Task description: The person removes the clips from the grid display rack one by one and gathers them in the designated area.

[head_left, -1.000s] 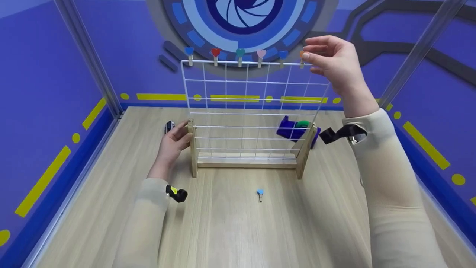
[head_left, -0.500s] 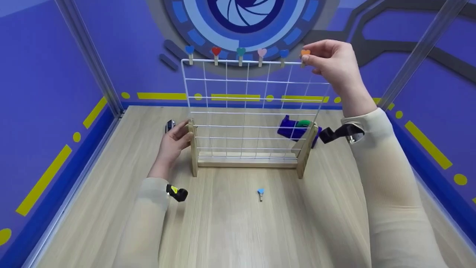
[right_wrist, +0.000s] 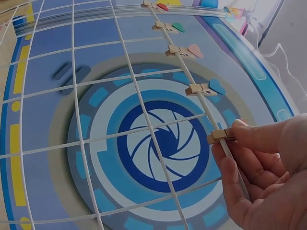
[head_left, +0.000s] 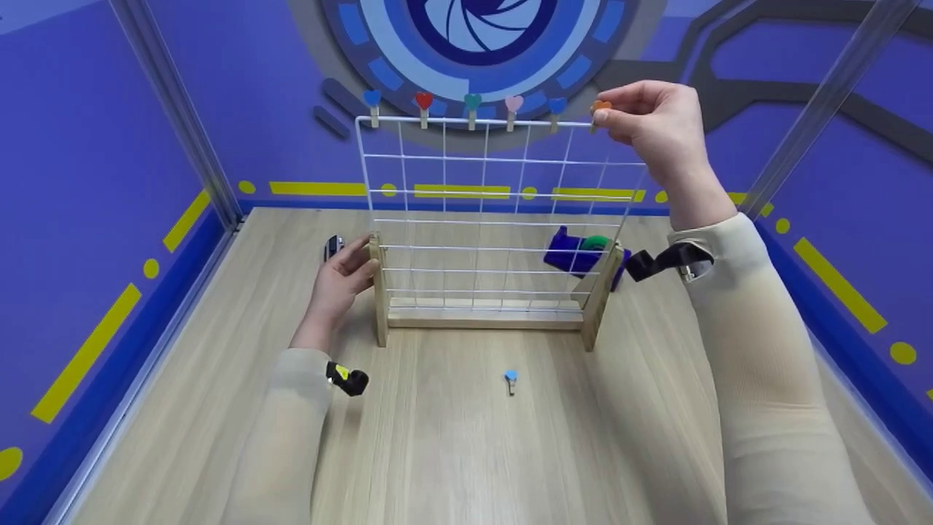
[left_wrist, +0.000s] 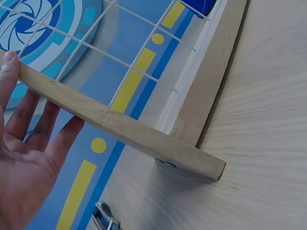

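Observation:
A white wire grid stands upright in a wooden stand. My left hand holds the stand's left post, thumb on one side and fingers on the other, as the left wrist view shows. At the grid's top right, my right hand pinches an orange heart clothespin between thumb and fingers. In the right wrist view the clothespin's wooden jaws sit across the top wire; its heart is hidden there. Several more heart clothespins, including a red one and a pink one, are clipped along that wire.
A small clothespin with a light blue heart lies on the table before the stand. Behind the stand's right side is a purple tape dispenser with green tape. A small dark-and-silver object lies beyond my left hand.
My right hand's raised fingers have closed toward the thumb on the orange heart clothespin, and the hand has dropped slightly. My left hand stays on the post.

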Motion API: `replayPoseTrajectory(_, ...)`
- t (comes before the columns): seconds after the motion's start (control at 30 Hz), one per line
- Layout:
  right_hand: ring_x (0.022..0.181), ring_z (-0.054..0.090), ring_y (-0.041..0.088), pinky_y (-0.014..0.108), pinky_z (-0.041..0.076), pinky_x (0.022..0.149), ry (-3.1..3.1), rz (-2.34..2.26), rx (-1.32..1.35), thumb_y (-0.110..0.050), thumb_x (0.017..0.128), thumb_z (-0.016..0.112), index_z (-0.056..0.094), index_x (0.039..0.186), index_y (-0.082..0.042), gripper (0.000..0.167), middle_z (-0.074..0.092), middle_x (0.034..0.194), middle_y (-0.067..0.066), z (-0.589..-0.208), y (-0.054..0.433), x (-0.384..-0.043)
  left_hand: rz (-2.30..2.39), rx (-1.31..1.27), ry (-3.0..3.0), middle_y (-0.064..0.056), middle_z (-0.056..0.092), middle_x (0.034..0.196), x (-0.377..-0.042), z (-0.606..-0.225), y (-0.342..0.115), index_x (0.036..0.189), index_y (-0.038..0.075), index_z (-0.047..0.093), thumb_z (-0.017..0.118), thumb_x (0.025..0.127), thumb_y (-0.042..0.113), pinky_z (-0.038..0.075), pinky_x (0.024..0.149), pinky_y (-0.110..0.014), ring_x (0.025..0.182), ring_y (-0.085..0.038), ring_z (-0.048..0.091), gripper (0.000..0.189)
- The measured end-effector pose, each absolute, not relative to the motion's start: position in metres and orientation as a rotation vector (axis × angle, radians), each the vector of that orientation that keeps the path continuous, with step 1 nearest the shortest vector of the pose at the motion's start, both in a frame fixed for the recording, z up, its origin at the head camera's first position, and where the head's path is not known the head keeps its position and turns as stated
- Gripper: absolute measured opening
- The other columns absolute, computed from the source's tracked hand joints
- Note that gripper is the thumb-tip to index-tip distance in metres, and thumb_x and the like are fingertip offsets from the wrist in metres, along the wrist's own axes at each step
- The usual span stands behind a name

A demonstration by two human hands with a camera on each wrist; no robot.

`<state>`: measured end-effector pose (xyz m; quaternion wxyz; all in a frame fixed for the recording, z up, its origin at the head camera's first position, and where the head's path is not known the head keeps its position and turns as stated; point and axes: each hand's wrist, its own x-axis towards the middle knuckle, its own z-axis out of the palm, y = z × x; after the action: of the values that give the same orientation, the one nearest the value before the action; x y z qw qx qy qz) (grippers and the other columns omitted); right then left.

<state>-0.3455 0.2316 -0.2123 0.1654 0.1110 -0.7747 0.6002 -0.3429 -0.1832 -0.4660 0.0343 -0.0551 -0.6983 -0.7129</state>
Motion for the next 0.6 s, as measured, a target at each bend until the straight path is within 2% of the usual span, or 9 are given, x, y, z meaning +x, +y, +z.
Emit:
replayPoseTrajectory(0.4,0.081,0.074,0.011,0.018,0.059,0.075,-2.089,1.817,0.292,-0.009,0.084,0.085,0.08,0.1,-0.005,0.017,0.079,0.092,0.002,-0.214,0.2291,-0.3465,-2.239,-0.159,-2.082,-0.022,0.054,0.15,-0.3437,-0.4664,-0.1817,0.156,0.01,0.044,0.062,0.102,0.004,0.058,0.093,-0.023,0.11,-0.002,0.066,0.057)
replayPoseTrajectory(0.6,0.08,0.074,0.012,0.018,0.06,0.074,-2.016,1.9,0.301,-0.006,0.082,0.086,0.08,0.098,-0.003,0.017,0.078,0.088,0.002,-0.2149,0.2289,-0.3468,-2.218,-0.152,-2.113,-0.02,0.054,0.151,-0.3433,-0.4664,-0.1818,0.156,0.013,0.044,0.062,0.102,0.007,0.058,0.095,-0.024,0.114,-0.004,0.065,0.057)
